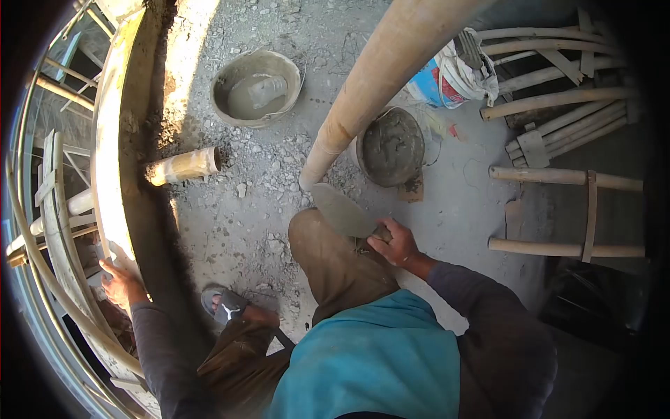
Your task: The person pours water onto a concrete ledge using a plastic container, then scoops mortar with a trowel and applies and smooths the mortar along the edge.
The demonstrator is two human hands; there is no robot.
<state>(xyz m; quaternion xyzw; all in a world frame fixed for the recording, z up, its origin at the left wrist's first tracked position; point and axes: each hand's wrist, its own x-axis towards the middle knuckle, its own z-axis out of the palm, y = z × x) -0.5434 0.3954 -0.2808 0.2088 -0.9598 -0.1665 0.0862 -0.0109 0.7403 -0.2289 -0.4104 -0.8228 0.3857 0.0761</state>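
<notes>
My right hand (395, 244) is closed round the handle of a trowel (343, 211). Its broad grey blade points up and left, over my bent knee and close to the foot of a bamboo pole (370, 70). My left hand (121, 285) rests on the sunlit top of a low wall (112, 167), fingers apart at its outer edge. Beyond the blade stands a bucket of wet mortar (391, 148). Farther left, a second bucket (222, 105) contains greyish water and a pale, partly sunken container (268, 91).
A short pipe (185, 166) juts from the wall's inner side. Rubble (269, 164) litters the concrete floor. On the right are a stuffed white sack (453, 73) and bamboo ladder-like frames (565, 174). Bamboo scaffolding (59, 230) stands outside the wall.
</notes>
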